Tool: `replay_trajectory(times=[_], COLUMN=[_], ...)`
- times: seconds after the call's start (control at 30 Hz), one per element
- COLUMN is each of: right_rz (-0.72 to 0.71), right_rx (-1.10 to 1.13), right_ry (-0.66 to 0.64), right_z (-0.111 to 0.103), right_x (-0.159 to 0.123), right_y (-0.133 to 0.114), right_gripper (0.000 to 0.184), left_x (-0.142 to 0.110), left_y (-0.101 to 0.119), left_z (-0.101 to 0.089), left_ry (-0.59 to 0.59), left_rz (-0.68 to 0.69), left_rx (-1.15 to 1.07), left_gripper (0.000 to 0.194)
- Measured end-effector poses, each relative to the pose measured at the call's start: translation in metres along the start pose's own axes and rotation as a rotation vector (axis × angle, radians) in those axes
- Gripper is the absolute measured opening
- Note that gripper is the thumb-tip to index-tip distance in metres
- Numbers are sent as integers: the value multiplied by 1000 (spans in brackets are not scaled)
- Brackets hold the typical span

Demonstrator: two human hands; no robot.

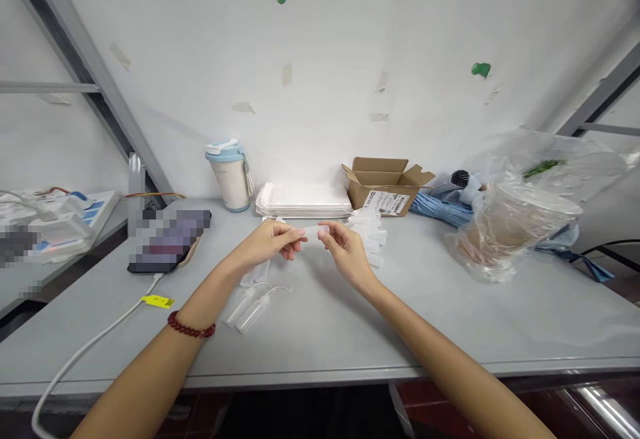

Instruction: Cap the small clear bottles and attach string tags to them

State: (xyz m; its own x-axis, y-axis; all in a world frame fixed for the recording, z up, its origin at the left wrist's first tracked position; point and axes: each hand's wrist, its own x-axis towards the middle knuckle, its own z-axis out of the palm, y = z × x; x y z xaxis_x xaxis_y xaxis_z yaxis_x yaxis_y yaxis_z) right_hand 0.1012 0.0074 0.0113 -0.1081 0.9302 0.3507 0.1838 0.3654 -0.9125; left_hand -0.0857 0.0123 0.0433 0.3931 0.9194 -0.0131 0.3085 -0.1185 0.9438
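Observation:
My left hand [277,239] and my right hand [345,249] meet above the middle of the table, each pinching one end of a small translucent plastic bottle [314,231]. Fingers cover both of its ends. Two clear squeeze bottles with thin bent spouts [253,312] lie on the table below my left hand. Another translucent piece [261,272] lies partly hidden under my left wrist. Just beyond my right hand is a pile of similar translucent bottles [377,237], partly covered by that hand.
Along the wall stand a cream tumbler [231,179], stacked white packets [305,200] and an opened cardboard box [383,189]. A phone [173,242] with a white cable [100,339] lies left. At right are blue cloth [440,209] and a plastic-wrapped tub [520,222].

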Motion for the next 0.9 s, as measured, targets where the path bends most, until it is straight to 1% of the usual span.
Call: replay_trajectory(times=[0.1,0.27,0.47,0.57,0.63,0.7,0.77,0.83,0.9], right_rz=[6,37,83,119,141,144,127,107,105], right_rx=[2,-15,-13,6,41,80,101,105,90], right_ry=[-1,40,43,33,37,48,54,53,45], right_z=[-1,0,0,-1,-1,-1,-1,0,0], right_x=[-1,-4,-4,-3,-2,-2,-3,-4,-5], right_y=[0,0,-2,-3,-3,-4,-6,-8,-9], right_gripper=[28,27,31,34,34,32,30,29,31], left_x=[2,3,1,1,2,3,4,4,3], left_y=[-4,-3,4,3,2,1,0,-1,-2], left_z=[2,7,9,9,10,10,10,10,10], left_ry=[-1,45,48,82,98,73,14,-42,-69], left_rz=[14,131,99,98,104,107,83,26,-44], left_rx=[-38,19,44,48,28,-7,-60,-122,-169], left_gripper=[44,39,28,24,25,28,33,38,41])
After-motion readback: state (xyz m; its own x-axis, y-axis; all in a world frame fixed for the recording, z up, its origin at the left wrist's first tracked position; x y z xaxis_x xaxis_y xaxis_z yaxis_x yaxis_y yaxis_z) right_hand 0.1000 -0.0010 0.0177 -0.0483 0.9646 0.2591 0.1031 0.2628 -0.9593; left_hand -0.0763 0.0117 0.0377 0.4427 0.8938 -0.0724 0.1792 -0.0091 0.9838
